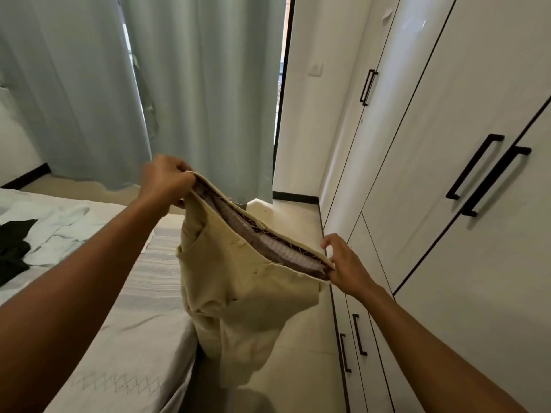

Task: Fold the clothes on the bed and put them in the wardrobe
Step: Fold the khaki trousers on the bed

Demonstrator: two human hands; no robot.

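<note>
Two hands, the left hand (165, 177) and the right hand (346, 268), one pair of beige trousers (238, 293), one bed (119, 338), one black garment (13, 245), one white garment (59, 231), two pale curtains (193, 84), one wall switch (315, 68), five black wardrobe handles (474, 166)

We are seeing cream trousers (238, 293) with a brown checked waistband lining (268, 245), pale blue-grey curtains (208, 84), white wardrobe (447, 144) doors with black handles (474, 168), a grey-striped sheet (149, 278), and black (13, 248) and white clothes (59, 231).

Beige trousers (238, 293) hanging, waistband stretched open.
</note>
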